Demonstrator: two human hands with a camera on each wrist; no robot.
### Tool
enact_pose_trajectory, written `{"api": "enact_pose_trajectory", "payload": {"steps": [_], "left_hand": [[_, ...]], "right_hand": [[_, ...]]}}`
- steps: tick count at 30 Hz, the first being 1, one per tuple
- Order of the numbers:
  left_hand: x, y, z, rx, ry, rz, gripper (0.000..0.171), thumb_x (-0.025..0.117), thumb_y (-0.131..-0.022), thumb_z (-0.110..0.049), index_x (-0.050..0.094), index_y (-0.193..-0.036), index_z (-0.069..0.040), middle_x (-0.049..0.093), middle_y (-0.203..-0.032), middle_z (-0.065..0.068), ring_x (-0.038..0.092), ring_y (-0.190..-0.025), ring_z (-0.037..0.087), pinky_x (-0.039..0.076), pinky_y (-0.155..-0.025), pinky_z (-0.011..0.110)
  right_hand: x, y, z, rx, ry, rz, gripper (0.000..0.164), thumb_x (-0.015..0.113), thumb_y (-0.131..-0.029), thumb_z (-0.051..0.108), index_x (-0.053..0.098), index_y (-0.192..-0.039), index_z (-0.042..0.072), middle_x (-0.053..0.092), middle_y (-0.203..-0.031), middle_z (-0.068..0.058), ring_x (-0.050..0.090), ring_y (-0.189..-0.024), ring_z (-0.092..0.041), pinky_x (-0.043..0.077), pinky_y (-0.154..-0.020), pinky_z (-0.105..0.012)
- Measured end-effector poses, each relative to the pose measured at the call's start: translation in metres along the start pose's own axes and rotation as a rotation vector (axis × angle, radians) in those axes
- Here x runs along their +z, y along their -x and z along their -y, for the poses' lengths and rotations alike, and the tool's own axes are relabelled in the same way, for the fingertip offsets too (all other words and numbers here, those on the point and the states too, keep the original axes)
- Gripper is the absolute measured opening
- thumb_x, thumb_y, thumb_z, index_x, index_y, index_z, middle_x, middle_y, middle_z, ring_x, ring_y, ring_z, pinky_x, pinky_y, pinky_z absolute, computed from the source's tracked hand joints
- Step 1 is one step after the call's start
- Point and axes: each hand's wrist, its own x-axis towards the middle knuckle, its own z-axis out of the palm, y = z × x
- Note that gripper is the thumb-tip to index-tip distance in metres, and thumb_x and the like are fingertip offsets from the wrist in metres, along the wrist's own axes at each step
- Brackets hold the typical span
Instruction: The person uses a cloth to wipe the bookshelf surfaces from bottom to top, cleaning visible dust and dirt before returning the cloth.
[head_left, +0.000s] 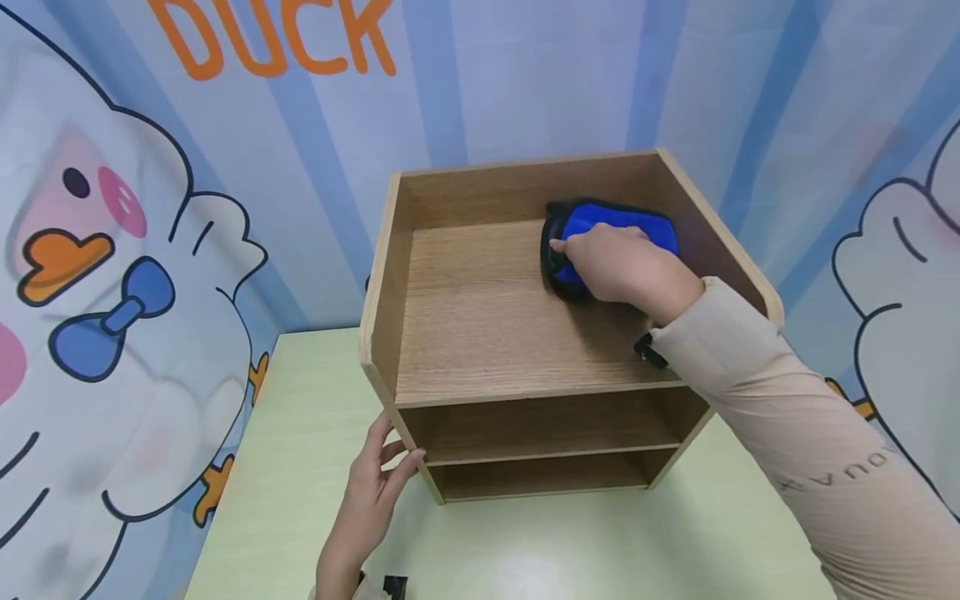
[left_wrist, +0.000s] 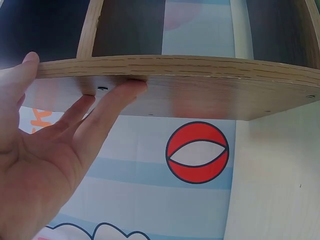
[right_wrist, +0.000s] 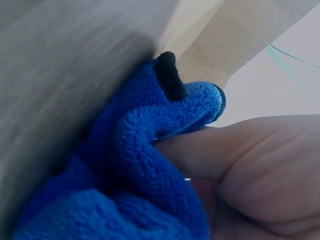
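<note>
Head view: right hand [head_left: 618, 262] curled, gripping black-edged fuzzy blue cloth [head_left: 600, 218] in brown wooden shelf unit [head_left: 480, 308]. Left hand [head_left: 367, 492], half-spread, holds its side.

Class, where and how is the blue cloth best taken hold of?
Probably by the raised fold of the blue cloth, coming from above and the open front of the shelf: soft material bunches there, while the back panel and right side panel hem it in.

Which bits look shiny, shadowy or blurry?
Head view: white glare on the pale green tabletop, shadow below the right hand; left wrist view: reddish sheen on the brown wooden shelf unit; right wrist view: that unit blurs beside the fluffy blue black-edged cloth.
</note>
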Motion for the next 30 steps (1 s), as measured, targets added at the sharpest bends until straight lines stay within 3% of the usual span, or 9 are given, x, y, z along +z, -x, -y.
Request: {"api": "enact_pose_trajectory", "payload": {"steps": [4,7,10,12,19,22,27,29,30], "left_hand": [[0.0,0.0,0.0,-0.005,-0.009,0.002,0.068,0.063,-0.1,-0.024,0.025,-0.155,-0.037,0.039,-0.153,0.009,0.056,-0.123,0.041,0.06,-0.08,0.038],[0.0,0.0,0.0,-0.009,-0.009,0.004,0.067,0.062,-0.1,-0.024,0.025,-0.155,-0.038,0.039,-0.153,0.008,0.056,-0.123,0.041,0.06,-0.08,0.038],[0.0,0.0,-0.001,-0.008,-0.003,0.003,0.067,0.062,-0.101,-0.024,0.025,-0.155,-0.038,0.039,-0.153,0.008,0.056,-0.123,0.041,0.06,-0.08,0.038],[0.0,0.0,-0.001,-0.005,0.002,0.002,0.067,0.062,-0.101,-0.024,0.025,-0.155,-0.038,0.039,-0.153,0.008,0.056,-0.123,0.041,0.06,-0.08,0.038],[0.001,0.0,0.0,-0.001,0.006,-0.001,0.067,0.062,-0.101,-0.022,0.026,-0.155,-0.038,0.04,-0.152,0.01,0.057,-0.122,0.042,0.06,-0.079,0.037],[0.001,0.0,0.0,-0.001,0.004,-0.005,0.067,0.062,-0.101,-0.022,0.026,-0.155,-0.037,0.04,-0.152,0.011,0.057,-0.121,0.042,0.06,-0.079,0.038],[0.002,0.001,0.001,0.0,0.001,-0.012,0.066,0.062,-0.101,-0.023,0.027,-0.155,-0.037,0.041,-0.151,0.011,0.057,-0.121,0.042,0.061,-0.078,0.038],[0.003,0.001,0.001,0.006,0.0,-0.015,0.065,0.062,-0.101,-0.022,0.027,-0.154,-0.036,0.042,-0.151,0.012,0.058,-0.12,0.042,0.061,-0.077,0.038],[0.003,0.001,0.001,0.009,0.002,-0.014,0.065,0.062,-0.101,-0.021,0.028,-0.154,-0.036,0.042,-0.15,0.012,0.059,-0.12,0.041,0.061,-0.077,0.038]], "right_hand": [[-0.003,-0.01,-0.003,0.026,-0.027,0.021,0.057,0.035,-0.101,-0.009,0.036,-0.154,0.011,0.056,-0.078,-0.025,0.055,-0.094,-0.034,0.052,-0.078,-0.062],[-0.005,-0.017,-0.004,0.048,-0.04,0.039,0.058,0.035,-0.101,-0.008,0.035,-0.155,0.012,0.059,-0.102,-0.034,0.054,-0.104,-0.037,0.05,-0.083,-0.065],[-0.007,-0.024,-0.006,0.066,-0.039,0.054,0.057,0.034,-0.101,-0.006,0.034,-0.155,0.012,0.051,-0.13,-0.037,0.052,-0.115,-0.04,0.049,-0.087,-0.065],[-0.008,-0.028,-0.007,0.072,-0.038,0.057,0.056,0.034,-0.102,-0.005,0.033,-0.156,0.011,0.048,-0.136,-0.036,0.05,-0.119,-0.041,0.048,-0.089,-0.065],[-0.012,-0.036,-0.005,0.033,-0.018,0.032,0.051,0.038,-0.101,-0.002,0.037,-0.152,0.001,0.056,-0.127,-0.035,0.056,-0.111,-0.039,0.049,-0.088,-0.063],[-0.014,-0.036,-0.004,0.012,-0.009,0.04,0.053,0.039,-0.101,-0.003,0.036,-0.153,0.003,0.057,-0.125,-0.034,0.055,-0.105,-0.035,0.051,-0.084,-0.057],[-0.014,-0.041,0.003,-0.059,0.008,0.05,0.055,0.038,-0.102,-0.004,0.033,-0.155,0.01,0.059,-0.083,-0.022,0.046,-0.072,-0.024,0.046,-0.068,-0.039],[-0.013,-0.045,0.01,-0.096,0.003,0.05,0.055,0.036,-0.104,-0.004,0.032,-0.156,0.014,0.058,-0.081,-0.02,0.045,-0.068,-0.024,0.044,-0.069,-0.038],[-0.014,-0.045,0.015,-0.117,-0.004,0.045,0.056,0.036,-0.104,-0.004,0.033,-0.156,0.015,0.062,-0.091,-0.023,0.052,-0.076,-0.027,0.047,-0.077,-0.041]]}}
